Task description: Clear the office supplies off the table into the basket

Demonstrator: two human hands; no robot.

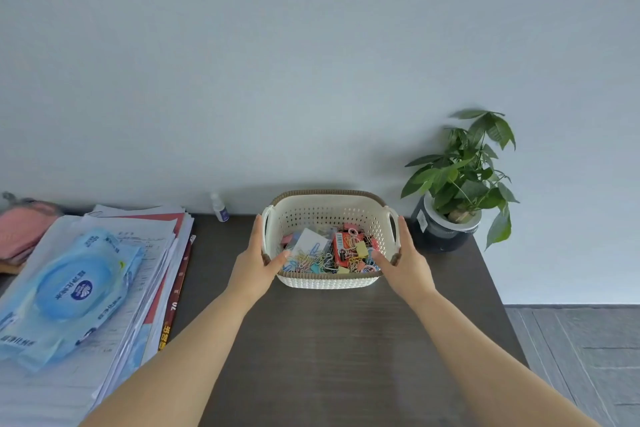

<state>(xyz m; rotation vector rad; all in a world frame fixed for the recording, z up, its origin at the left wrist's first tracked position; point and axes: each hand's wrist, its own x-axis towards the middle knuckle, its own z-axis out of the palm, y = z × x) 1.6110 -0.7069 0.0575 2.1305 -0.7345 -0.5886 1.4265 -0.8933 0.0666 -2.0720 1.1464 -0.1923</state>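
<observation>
A white perforated basket (329, 210) with a brown rim stands on the dark table (329, 340) near the wall. Inside lie coloured paper clips (311, 258), binder clips (362, 248), a red box (341, 240) and a white card (311, 238). My left hand (256, 260) grips the basket's left side, thumb hooked over the rim into the basket, fingers outside. My right hand (405, 260) grips the right side the same way, thumb inside over the rim.
A stack of papers and books (138, 270) with a blue wet-wipe pack (74, 288) fills the table's left part. A small white bottle (220, 206) stands by the wall. A potted plant (457, 191) stands right of the basket. The table's right edge drops to the floor (581, 350).
</observation>
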